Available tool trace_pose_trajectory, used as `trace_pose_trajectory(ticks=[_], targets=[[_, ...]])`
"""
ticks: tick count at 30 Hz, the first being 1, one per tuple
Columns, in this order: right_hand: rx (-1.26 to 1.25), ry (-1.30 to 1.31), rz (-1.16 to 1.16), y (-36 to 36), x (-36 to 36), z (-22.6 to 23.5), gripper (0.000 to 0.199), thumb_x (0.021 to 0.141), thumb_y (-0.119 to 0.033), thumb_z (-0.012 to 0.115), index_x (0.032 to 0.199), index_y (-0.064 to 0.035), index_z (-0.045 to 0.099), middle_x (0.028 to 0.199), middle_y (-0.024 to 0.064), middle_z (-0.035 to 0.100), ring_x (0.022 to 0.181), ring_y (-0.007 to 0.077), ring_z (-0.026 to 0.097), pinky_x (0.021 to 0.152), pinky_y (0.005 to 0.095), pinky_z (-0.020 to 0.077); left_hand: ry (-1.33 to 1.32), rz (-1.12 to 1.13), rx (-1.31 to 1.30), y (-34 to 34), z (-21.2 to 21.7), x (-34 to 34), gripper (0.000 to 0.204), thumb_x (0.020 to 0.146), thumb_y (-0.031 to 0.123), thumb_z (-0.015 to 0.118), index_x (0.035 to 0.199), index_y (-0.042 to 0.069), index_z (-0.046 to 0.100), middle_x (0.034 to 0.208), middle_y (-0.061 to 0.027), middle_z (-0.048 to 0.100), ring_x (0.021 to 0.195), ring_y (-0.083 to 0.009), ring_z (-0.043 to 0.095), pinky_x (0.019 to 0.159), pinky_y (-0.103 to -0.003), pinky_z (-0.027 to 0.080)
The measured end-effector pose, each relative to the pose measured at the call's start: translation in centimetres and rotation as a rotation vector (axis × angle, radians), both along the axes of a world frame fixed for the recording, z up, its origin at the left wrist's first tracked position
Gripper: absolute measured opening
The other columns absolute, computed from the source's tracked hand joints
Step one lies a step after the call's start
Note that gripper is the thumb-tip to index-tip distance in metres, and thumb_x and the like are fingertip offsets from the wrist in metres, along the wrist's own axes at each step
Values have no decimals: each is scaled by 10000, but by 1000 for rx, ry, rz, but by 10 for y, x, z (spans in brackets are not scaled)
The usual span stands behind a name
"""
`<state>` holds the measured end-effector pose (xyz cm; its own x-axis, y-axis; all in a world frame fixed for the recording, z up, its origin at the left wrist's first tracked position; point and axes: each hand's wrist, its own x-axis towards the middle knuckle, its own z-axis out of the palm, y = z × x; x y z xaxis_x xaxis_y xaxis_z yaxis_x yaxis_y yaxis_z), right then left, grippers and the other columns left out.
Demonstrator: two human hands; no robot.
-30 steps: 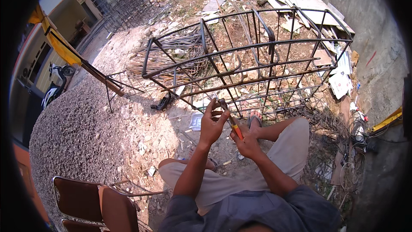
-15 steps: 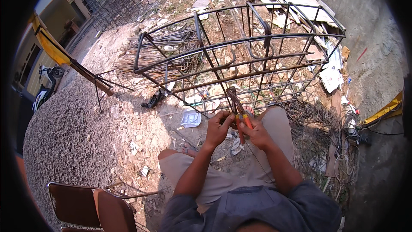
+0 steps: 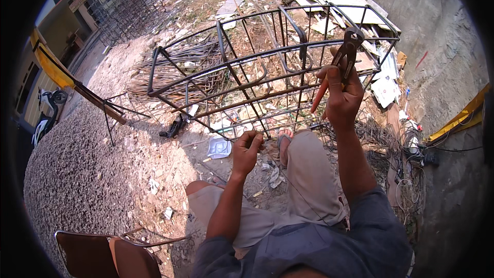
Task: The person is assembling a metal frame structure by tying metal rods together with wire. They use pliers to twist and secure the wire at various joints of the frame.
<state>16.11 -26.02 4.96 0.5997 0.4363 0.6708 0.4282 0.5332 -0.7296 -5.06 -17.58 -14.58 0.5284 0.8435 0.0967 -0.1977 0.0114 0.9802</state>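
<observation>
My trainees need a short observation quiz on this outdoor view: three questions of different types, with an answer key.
1. Multiple choice: what does the person's right hand hold?
a) a wooden-handled hammer
b) dark metal pincers with red-orange handles
c) a white paintbrush

2. True or false: a metal-framed chair with brown panels is on the person's left.

3. Fill the gap: the pale, square plastic tray lies on the ground to the ____ of the left hand in the picture.

Key: 1. b; 2. true; 3. left.

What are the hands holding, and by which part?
The right hand holds pincers by the handles, near the top; whether the left hand holds anything is unclear.
</observation>
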Motion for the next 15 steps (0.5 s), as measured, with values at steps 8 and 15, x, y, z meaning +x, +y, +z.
trace_pose_trajectory(ticks=[8,15], targets=[[199,-320,-217,107,22,72,171,1049,-150,552,1195,-61,549,899,87,712,771,132,683,689,274,531,2,-13,33,3,3,22,213,983,220,691,1021,11,675,812,-33,683,675,-95,633,608,-249,478],[-150,-743,-697,102,20,24,516,973,-324,662,1380,-43,517,1051,112,631,1105,284,567,1058,525,326,11,-14,73,5,9,16,228,983,215,688,1041,-6,682,861,-39,697,709,-95,640,650,-250,512]])
